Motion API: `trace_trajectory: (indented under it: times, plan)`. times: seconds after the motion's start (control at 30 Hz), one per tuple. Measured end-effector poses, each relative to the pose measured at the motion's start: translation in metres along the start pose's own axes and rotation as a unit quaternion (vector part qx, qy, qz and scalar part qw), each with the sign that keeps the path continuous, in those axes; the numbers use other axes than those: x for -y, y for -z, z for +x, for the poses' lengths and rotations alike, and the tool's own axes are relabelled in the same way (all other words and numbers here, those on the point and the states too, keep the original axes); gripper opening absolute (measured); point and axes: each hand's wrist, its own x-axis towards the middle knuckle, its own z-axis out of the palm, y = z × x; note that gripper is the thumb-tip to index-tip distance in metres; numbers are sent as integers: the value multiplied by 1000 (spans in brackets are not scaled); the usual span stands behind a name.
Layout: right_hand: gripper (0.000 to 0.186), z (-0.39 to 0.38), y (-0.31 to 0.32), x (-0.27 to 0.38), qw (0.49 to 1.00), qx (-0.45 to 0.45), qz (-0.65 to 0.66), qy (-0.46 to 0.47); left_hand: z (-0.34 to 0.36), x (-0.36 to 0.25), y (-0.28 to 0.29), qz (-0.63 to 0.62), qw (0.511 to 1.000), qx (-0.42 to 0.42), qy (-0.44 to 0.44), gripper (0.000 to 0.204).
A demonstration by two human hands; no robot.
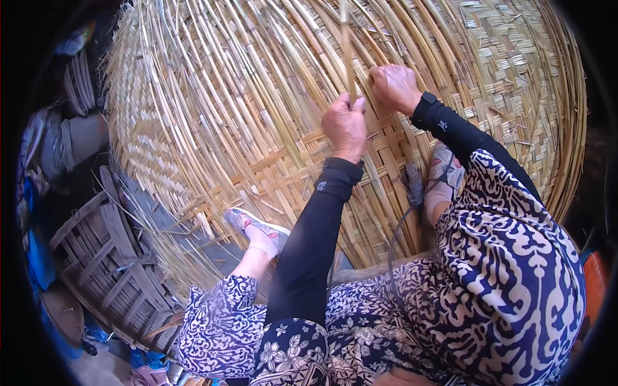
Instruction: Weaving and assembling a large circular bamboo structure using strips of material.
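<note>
A large woven mat of pale split reed strips [290, 186] spreads in front of me, with long loose strips lying side by side over its left and middle. My left hand [346, 125] is closed around one upright reed strip [347, 55], thumb on top, and the strip runs up past the picture's upper edge. Just right of it, my right hand [394, 89] is curled low against the weave, its fingertips turned down among the strips. What those fingers grip is hidden. Below both hands the weave is looser, with open gaps between crossing strips.
My shoes rest on the mat, the left one [256, 228] near its front edge and the right one [445, 170] beside a dark cord [394, 238]. On the left stand a slatted wooden frame [116, 251] and a grey bucket [87, 138]. Tightly woven mat [515, 77] continues at right.
</note>
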Motion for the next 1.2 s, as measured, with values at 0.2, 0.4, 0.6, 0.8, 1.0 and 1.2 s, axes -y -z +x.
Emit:
trace_trajectory:
  times: [0.2, 0.4, 0.6, 0.8, 1.0, 1.2]
  plan:
    - [18, 19, -3, -13, 967, 106, 232, -27, 10, 16, -2, -275, 953, -43, 119, 7]
    - [33, 23, 6, 3, 899, 131, 404, -105, 30, 32, -3, -92, 994, -35, 55, 6]
    - [46, 43, 30, 0, 868, 252, 412, -115, 33, 20, -12, -27, 988, -60, 139, 7]
    - [52, 37, 55, 6, 894, 101, 436, -18, 56, 37, 1, 5, 986, 114, -122, 14]
    - [37, -31, 49, -12, 745, -79, 632, -199, 67, 37, -8, 41, 953, 256, -156, 20]
    - [17, -51, 72, -31, 949, 23, 306, -74, 70, 53, -4, 2, 961, 271, -51, 21]
